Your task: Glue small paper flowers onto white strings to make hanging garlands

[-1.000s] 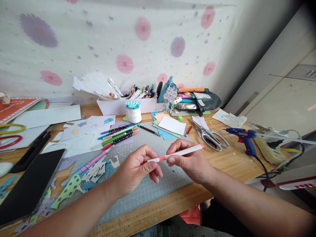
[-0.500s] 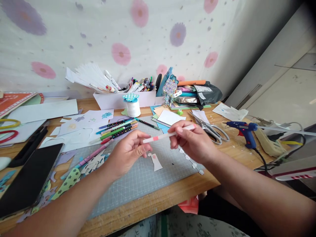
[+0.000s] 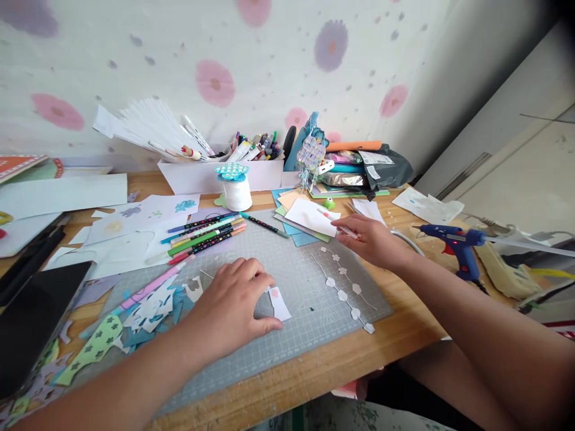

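Observation:
My right hand (image 3: 375, 242) is over the stack of paper sheets, its fingers closed round a slim white pen with pink bands (image 3: 345, 228). The pen's far end lies over the top white sheet (image 3: 309, 214). My left hand (image 3: 240, 296) rests on the grey cutting mat (image 3: 296, 353), thumb and fingers apart. Beside its fingertips lies a small white paper cutout with a pink mark (image 3: 281, 304), partly behind the fingers. Strings of small white paper flowers (image 3: 342, 296) lie on the mat between the hands.
Several markers (image 3: 206, 233) lie left of centre, near a white thread spool (image 3: 238, 194). Paper scraps (image 3: 150, 308) and a black phone (image 3: 42, 323) are at the left. Scissors are partly hidden behind my right hand. A blue glue gun (image 3: 456, 242) stands at the right.
My hands have moved apart. The right carried the pen down and right to the paper stack; the left let go of it and came down to the mat by the cutout.

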`<state>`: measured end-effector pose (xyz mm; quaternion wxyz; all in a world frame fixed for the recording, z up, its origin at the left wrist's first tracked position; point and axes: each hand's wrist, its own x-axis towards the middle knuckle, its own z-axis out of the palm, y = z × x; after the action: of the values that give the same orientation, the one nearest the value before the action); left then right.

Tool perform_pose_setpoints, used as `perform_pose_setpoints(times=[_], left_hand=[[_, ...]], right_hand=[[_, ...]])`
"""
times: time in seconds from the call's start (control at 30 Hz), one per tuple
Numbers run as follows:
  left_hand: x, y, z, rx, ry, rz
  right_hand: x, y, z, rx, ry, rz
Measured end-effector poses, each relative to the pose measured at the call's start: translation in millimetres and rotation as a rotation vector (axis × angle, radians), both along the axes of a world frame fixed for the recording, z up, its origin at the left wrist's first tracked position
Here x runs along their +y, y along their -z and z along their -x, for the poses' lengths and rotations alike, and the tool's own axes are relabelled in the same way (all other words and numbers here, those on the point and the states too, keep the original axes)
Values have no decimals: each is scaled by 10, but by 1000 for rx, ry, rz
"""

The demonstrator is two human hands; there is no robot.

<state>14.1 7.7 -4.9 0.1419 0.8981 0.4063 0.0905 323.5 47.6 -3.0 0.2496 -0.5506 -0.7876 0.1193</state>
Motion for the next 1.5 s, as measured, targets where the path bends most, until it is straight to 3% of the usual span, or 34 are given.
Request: perform_pose_setpoints(times=[0.13, 0.27, 0.4, 0.5, 0.63, 0.8, 0.87, 0.97, 1.17, 1.37, 1.5], left_hand=[[2, 41, 1, -53, -5, -19], [22, 40, 51, -307, -98, -120], [17, -3, 61, -413, -32, 24], [-11, -42, 30, -416, -32, 100], [-107, -97, -48, -419, 54, 168], [-309, -167, -59, -362, 208, 206], [-384, -184, 2, -337, 174, 140], [-459, -164, 96, -281, 145, 21], [-461, 39, 117, -115, 288, -165], [-430, 180, 171, 35, 342, -162], [-417, 180, 173, 38, 371, -150]], right_hand=[[-150, -101, 117, 387, 5, 89], [-400, -268, 318, 840, -161, 363], [-563, -354, 576, 1011, -245, 611], [-589, -340, 746, 1167, -286, 653], [-637, -250, 977, 1171, -222, 584], [-747, -226, 1071, 1070, -241, 859], [-750, -266, 971, 1167, -172, 804], [-716, -297, 832, 1323, -41, 538], [-663, -47, 1096, 1019, -35, 495], [-526, 209, 1271, 783, 153, 346], [-496, 279, 1254, 721, 175, 298]])
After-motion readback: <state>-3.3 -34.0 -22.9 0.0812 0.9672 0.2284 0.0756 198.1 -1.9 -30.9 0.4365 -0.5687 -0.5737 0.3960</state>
